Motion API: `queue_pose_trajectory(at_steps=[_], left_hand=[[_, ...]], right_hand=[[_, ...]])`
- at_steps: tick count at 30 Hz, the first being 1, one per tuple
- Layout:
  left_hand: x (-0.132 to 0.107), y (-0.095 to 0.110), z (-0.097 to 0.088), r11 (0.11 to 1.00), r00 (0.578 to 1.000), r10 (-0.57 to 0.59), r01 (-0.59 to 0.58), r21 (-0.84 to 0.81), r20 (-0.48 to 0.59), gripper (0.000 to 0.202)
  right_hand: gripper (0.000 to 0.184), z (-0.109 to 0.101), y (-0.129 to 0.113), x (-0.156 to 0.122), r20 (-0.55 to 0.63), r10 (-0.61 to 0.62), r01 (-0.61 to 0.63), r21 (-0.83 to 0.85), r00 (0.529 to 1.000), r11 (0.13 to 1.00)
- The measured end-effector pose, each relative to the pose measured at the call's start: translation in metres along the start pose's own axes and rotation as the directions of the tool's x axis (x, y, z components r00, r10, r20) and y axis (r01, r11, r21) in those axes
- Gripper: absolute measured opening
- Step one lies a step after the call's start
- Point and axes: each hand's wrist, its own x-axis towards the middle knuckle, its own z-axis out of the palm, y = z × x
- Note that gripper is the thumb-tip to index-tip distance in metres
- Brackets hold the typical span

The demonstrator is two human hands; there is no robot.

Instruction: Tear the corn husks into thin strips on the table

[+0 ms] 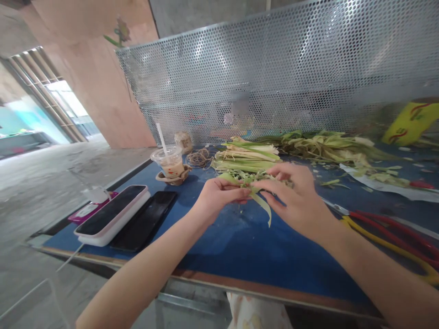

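A leafy green plant stalk (248, 179) with curled, pale leaves lies across both hands over the front of the table. My left hand (224, 193) is closed around its left part, thumb against fingers. On its right part, my right hand (291, 194) has bent fingers closed on the leaves; exactly what they pinch is partly hidden. One loose leaf (263, 208) dangles between the hands. Just behind them sits a bundle of trimmed pale-green stalks (245, 157). Shears (391, 233) with red and yellow handles rest beside my right forearm.
Leafy trimmings (325, 146) heap at the back right, near a yellow package (411, 121). An iced drink (169, 164) with a straw, a coil of twine (199, 158) and phones (146, 221) occupy the left. A perforated metal panel (274, 68) rises along the table's back.
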Motion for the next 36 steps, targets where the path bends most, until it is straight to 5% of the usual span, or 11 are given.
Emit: queue_pose_trajectory(at_steps=[2,4,10,14,26,36], left_hand=[[0.000,0.001,-0.001,0.999,0.999,-0.046,0.046,-0.029,0.023,0.020],[-0.001,0.001,-0.001,0.998,0.998,-0.059,0.059,-0.005,0.034,0.020],[-0.003,-0.005,0.001,0.965,0.995,0.062,-0.080,0.250,0.077,0.015],[-0.005,-0.006,0.002,0.919,0.987,0.051,-0.107,0.378,0.154,0.011],[-0.011,0.000,0.005,0.914,0.961,0.034,-0.141,0.380,0.275,0.021],[-0.010,-0.001,-0.001,0.845,0.966,0.077,-0.194,0.498,0.246,0.027]], right_hand=[[0.020,-0.007,0.001,0.002,0.102,-0.168,0.176,-0.075,0.981,0.982],[0.016,-0.010,0.003,0.003,0.157,-0.204,0.211,-0.026,0.966,0.977],[0.007,-0.003,0.006,0.005,0.142,-0.105,0.078,0.183,0.984,0.980],[0.007,0.000,0.006,0.005,0.238,-0.018,-0.047,0.264,0.971,0.963],[0.005,0.003,0.003,0.004,0.372,0.310,-0.443,0.356,0.875,0.823],[0.012,-0.009,0.008,0.010,0.429,0.382,-0.525,0.288,0.818,0.801]])
